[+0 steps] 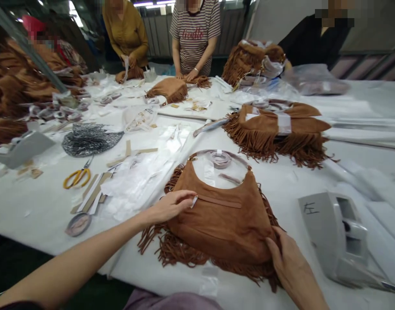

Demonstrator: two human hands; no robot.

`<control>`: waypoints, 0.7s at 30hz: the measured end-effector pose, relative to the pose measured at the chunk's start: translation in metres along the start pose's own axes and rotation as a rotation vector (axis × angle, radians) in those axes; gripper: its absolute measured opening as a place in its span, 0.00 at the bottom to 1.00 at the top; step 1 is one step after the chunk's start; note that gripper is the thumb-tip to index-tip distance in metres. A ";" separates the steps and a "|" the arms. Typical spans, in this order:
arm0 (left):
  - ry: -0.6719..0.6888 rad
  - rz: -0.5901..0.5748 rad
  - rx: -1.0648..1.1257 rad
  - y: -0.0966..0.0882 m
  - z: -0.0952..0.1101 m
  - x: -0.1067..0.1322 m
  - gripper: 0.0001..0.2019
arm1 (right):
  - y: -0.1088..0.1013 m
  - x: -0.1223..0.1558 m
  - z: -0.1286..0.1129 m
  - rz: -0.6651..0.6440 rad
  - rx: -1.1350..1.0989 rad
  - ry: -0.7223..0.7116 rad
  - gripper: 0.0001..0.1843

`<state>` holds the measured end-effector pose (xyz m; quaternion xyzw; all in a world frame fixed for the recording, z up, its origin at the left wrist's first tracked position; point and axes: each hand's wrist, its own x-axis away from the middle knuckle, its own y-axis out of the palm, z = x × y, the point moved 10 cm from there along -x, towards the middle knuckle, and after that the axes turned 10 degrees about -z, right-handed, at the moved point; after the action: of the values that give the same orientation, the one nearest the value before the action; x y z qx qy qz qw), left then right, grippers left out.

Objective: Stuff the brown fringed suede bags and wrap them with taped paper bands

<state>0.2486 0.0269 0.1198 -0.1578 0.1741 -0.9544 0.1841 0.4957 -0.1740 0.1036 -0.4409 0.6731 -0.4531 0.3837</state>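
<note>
In front of me a brown suede fringed handbag lies flat, its wrapped strap curving away from me. My left hand comes in from the left, fingers closed at the end of the bag's zipper, on the small white-wrapped zipper pull. The bag's lower right edge is in the grip of my right hand, thumb on top and fingers partly hidden behind the side. Fringe spreads from under the bag's lower edge and both sides.
At right stands a grey tape dispenser. Yellow-handled scissors, cardboard strips and a tape roll lie left. Beyond is another fringed bag. Several people work across the table, one in a striped shirt.
</note>
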 end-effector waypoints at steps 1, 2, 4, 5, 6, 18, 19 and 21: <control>0.016 0.053 -0.065 -0.004 0.001 0.016 0.25 | -0.009 0.001 -0.012 0.016 0.017 -0.059 0.26; 0.045 0.067 -0.155 0.000 0.003 0.028 0.30 | -0.015 0.003 -0.026 0.015 0.027 -0.135 0.27; 0.123 0.035 -0.350 0.023 0.008 0.044 0.38 | -0.020 0.009 -0.059 -0.035 0.027 -0.317 0.30; 0.156 0.002 -0.446 0.037 0.009 0.048 0.40 | -0.018 0.012 -0.075 -0.076 0.023 -0.398 0.32; 0.180 -0.022 -0.533 0.051 0.010 0.049 0.41 | -0.015 0.015 -0.089 -0.116 0.021 -0.456 0.33; 0.133 -0.141 -0.940 0.110 -0.011 0.026 0.06 | 0.022 0.021 -0.105 -0.246 -0.006 -0.533 0.12; 0.123 -0.143 -0.918 0.108 -0.017 0.026 0.06 | 0.023 0.021 -0.103 -0.246 -0.016 -0.550 0.12; 0.097 -0.131 -0.863 0.101 -0.027 0.027 0.05 | 0.027 0.017 -0.095 -0.250 -0.024 -0.547 0.10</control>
<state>0.2446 -0.0648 0.0628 -0.1859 0.5552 -0.8101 0.0321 0.3967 -0.1590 0.1044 -0.6305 0.4905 -0.3532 0.4870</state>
